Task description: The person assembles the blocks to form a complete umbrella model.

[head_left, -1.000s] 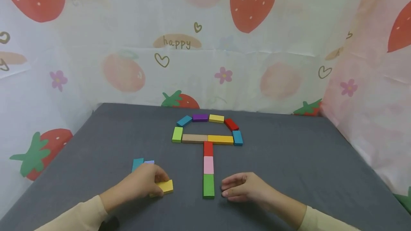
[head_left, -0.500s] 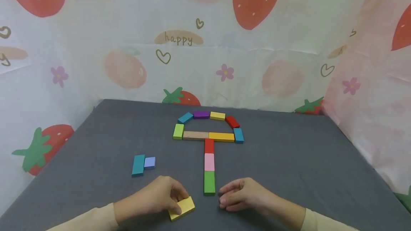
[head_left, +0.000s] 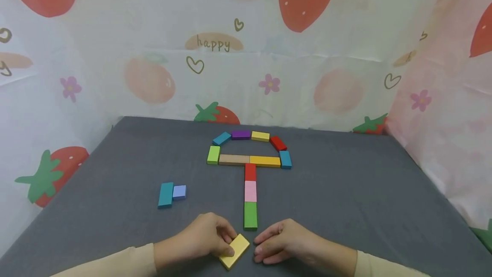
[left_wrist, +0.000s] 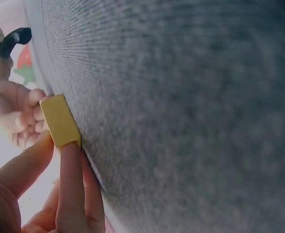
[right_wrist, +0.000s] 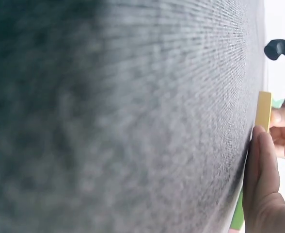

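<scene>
Between thumb and fingers my left hand (head_left: 203, 237) pinches a yellow block (head_left: 237, 248), tilted diagonally, just below the green block (head_left: 250, 215). My right hand (head_left: 290, 242) is beside it on the right, fingers loosely bent and holding nothing; whether its fingertips touch the yellow block I cannot tell. The green block ends a column with a pink block (head_left: 250, 191) and a red block (head_left: 250, 172). In the left wrist view, thumb and fingers are on the yellow block (left_wrist: 60, 120). The right wrist view shows the yellow block (right_wrist: 264, 109) just past the right fingertips.
Above the column, a tan block (head_left: 233, 160) and an orange-yellow block (head_left: 265, 161) form a bar, with an arch of several coloured blocks around it. A teal block (head_left: 165, 195) and a lavender block (head_left: 179, 192) lie left on the dark grey cloth (head_left: 346, 191).
My left hand has carried the yellow block rightward and nearer to me, from beside the teal and lavender blocks to below the green block, turning it diagonally. My right hand has shifted slightly left and nearer.
</scene>
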Demonstrator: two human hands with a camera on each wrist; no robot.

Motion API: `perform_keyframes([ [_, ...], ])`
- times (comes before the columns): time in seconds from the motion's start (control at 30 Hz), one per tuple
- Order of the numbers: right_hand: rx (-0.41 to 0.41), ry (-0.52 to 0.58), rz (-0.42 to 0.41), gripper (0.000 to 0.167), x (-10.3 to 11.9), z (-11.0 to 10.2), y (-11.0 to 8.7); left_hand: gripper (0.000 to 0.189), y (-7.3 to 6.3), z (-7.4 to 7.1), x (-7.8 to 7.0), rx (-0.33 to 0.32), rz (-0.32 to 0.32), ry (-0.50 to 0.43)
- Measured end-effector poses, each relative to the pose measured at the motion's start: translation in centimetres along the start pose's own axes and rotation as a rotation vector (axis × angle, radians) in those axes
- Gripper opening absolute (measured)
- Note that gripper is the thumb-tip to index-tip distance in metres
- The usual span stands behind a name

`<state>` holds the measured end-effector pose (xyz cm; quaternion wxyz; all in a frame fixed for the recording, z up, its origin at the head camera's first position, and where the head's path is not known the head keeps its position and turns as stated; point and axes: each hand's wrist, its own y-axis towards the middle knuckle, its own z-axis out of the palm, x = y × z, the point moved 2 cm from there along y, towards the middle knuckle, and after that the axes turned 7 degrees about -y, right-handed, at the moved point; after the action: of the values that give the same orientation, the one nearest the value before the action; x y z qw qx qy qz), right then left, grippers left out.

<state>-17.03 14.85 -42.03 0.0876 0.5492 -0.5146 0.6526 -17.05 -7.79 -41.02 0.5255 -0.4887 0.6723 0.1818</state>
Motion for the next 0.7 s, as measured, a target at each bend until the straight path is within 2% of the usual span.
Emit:
perform_keyframes([
  [0.13,0.002,0.021,-0.007,0.025,0.26,0.21,0.03,0.018,0.21,0.33,-0.10,-0.008,-0.052,-0.050],
  [0.4,-0.012,0.031,0.001,0.024,0.40,0.06,0.08,0.016,0.55,0.64,-0.28,0.002,-0.103,-0.131],
  [0.7,-0.024,0.052,0.001,0.024,0.35,-0.27,0.21,0.017,0.78,0.92,-0.17,0.017,-0.112,-0.172],
])
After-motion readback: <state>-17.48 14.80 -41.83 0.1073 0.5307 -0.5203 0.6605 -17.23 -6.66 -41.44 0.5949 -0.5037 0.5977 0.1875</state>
